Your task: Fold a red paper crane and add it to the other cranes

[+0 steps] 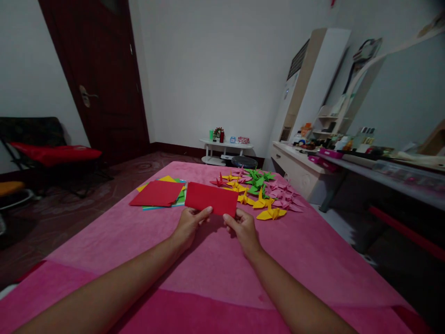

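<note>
A red sheet of paper (pixel 211 196), a rectangle wider than it is tall, is held up over the pink-covered table between both hands. My left hand (pixel 191 223) pinches its lower edge, thumb in front and fingers behind. At the lower right corner, my right hand (pixel 244 228) grips the same sheet with thumb and fingers. To the left lies a stack of coloured paper (pixel 158 193) with red on top and yellow, green and blue edges showing. Folded paper cranes lie behind and to the right: yellow ones (pixel 271 213), green ones (pixel 257 180) and pink ones (pixel 283 192).
The pink cloth (pixel 215 269) covers the whole tabletop. On the right stands a dressing table (pixel 302 160) crowded with bottles and boxes. A low white stand (pixel 225 144) is by the far wall, with a dark round stool (pixel 244 162) near it. A chair with red fabric (pixel 59 153) stands left.
</note>
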Tool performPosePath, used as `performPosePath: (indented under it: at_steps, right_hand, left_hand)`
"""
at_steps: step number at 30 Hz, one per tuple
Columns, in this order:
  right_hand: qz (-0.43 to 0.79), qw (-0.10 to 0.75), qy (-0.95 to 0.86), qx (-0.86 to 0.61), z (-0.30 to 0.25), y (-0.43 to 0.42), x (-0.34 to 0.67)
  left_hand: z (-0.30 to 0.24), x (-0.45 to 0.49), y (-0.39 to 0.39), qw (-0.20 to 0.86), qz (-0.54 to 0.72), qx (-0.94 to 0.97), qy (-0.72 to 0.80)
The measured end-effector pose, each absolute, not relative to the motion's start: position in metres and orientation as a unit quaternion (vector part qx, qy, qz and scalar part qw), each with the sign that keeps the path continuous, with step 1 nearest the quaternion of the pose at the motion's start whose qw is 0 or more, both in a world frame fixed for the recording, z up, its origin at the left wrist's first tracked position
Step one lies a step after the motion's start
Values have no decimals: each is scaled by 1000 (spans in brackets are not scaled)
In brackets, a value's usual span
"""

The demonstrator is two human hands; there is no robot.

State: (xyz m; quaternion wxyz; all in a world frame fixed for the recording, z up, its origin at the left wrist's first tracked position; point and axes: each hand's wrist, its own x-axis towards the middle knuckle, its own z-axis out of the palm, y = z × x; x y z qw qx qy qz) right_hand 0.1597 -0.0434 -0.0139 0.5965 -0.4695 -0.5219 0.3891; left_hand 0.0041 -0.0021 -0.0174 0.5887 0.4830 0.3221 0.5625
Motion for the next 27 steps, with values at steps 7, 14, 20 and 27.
performPosePath:
  at_steps: [7,14,20,27]
  right_hand:
    - [392,594,-514,-479,-23,-33,171]
    - [379,588,-522,-489,-26,-28,183]
    - [78,650,-544,-525,-2,-30,188]
    - [-21,559,-672,-485,55,-53,170]
  left_hand:
    - [-20,-7,11,549,578,471,377]
    - [-8,-20,21,484,596,510,387]
    - [1,-19,17,469,585,549,370]
    - [8,-5,-2,480,537,605,341]
